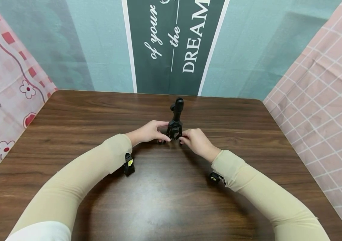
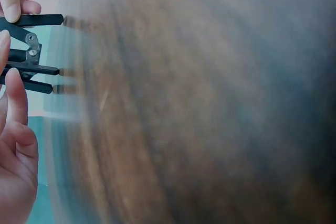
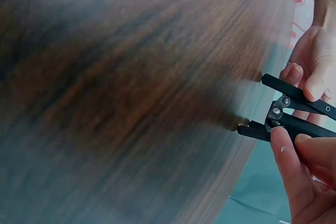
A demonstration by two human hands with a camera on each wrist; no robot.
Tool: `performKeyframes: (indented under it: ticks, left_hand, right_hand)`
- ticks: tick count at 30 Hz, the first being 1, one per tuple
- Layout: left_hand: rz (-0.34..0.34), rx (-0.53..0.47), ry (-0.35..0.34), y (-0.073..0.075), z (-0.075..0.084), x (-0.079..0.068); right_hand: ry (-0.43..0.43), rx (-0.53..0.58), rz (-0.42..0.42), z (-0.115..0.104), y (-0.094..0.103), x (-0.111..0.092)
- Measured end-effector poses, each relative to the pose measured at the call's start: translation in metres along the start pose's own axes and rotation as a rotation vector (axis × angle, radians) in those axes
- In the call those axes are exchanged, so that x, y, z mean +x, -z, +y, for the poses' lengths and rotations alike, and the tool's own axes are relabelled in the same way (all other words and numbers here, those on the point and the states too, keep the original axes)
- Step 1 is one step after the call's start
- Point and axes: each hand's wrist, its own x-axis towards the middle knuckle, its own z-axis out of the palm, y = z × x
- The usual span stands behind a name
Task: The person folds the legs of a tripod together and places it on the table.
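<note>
A small black tripod [image 1: 178, 112] stands upright near the back middle of the table, its legs partly spread and its head on top. My left hand [image 1: 147, 133] holds a leg on the left side between thumb and fingers. On the other side my right hand [image 1: 199, 143] pinches a leg low down with thumb and index finger. Three black legs [image 2: 42, 20] with a hinged brace between them show in the left wrist view, their feet close to the tabletop. The right wrist view shows the left thumb pressed along one leg [image 3: 286, 87]; the fingers behind it are partly hidden.
The brown wood-grain table [image 1: 158, 187] reaches back to a blue-green curtain [image 1: 107, 50] with a dark lettered panel [image 1: 171, 80]. Patterned pink cloths hang at the left [image 1: 11, 100] and right [image 1: 324, 110]. A small black camera sits on each wrist.
</note>
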Motion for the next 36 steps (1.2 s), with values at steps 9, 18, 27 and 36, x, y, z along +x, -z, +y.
performKeyframes:
  ticks: [9, 18, 27, 36]
  left_hand:
    - [0.023, 0.022, 0.026, -0.0012, 0.0011, -0.0004]
    - [0.037, 0.026, 0.035, -0.0021, 0.0017, -0.0004]
    - [0.047, 0.024, 0.046, -0.0020, 0.0022, -0.0014]
    - [0.058, 0.032, 0.073, -0.0022, 0.0032, -0.0026]
  right_hand:
    - [-0.006, 0.008, 0.005, 0.0002, -0.0012, 0.0007]
    - [-0.038, 0.045, 0.007, -0.0020, -0.0026, 0.0033]
    - [-0.057, 0.081, 0.025, -0.0023, -0.0057, 0.0049]
    - [-0.040, 0.087, 0.054, 0.0004, -0.0093, 0.0055]
